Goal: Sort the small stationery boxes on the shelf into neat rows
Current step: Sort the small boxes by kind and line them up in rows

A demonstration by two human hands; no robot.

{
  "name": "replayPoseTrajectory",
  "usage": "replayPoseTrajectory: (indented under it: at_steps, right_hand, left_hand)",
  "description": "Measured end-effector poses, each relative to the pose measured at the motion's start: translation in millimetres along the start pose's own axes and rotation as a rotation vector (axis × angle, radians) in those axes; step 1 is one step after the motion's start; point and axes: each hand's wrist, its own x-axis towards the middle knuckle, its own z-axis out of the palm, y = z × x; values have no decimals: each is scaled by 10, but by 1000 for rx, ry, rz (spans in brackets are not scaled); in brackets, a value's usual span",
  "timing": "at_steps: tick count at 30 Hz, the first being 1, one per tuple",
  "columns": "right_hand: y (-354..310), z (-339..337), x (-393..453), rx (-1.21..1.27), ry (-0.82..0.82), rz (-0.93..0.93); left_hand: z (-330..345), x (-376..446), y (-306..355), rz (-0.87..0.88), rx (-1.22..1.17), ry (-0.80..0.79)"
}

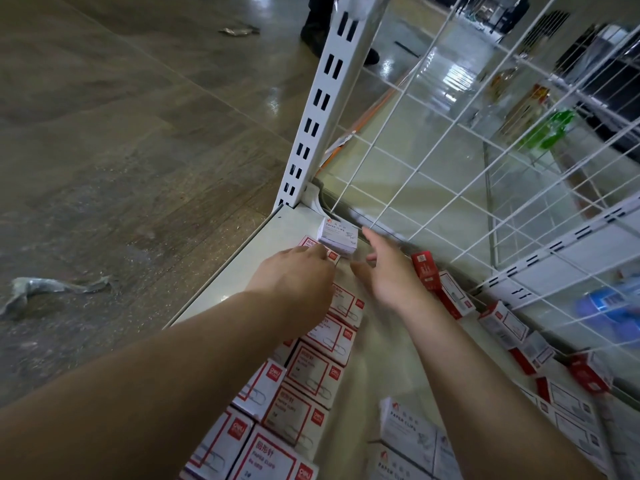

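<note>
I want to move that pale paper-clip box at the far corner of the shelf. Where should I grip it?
Probably pinch the pale lilac-white cardboard paper-clip box across its two long side faces, coming from above and the near side. It lies flat and skewed, partly on a red-and-white box, with the wire mesh back panel close behind.

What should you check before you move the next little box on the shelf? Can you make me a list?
1. Left hand on a box: cannot tell; its fingertips reach the white paper clip box in the far corner, but the grip is hidden.
2. Right hand free: ok; fingers straight, holding nothing.
3. Red-and-white boxes along the front lined up: ok; they lie flat in rows.
4. Boxes by the wire grid tidy: not ok; they lean at odd angles.
5. Bare shelf between the two groups: ok; a strip shows.
</note>
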Motion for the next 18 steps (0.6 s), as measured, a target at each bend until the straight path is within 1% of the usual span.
replayPoseTrajectory:
  at_steps: [6, 12, 15, 18]
  right_hand:
    - [-16, 39, 135, 44, -26, -36]
    - [-22, 20, 137, 62, 88, -6]
    - [6, 56, 123, 67, 128, 23]
    - [48, 75, 111, 112, 210, 49]
  left_hand:
    - [10, 28, -8, -4, -14, 17]
    - [38, 17, 15, -36, -41, 17]
    - [31, -3, 44, -25, -24, 31]
    - [-1, -29, 80, -34, -44, 47]
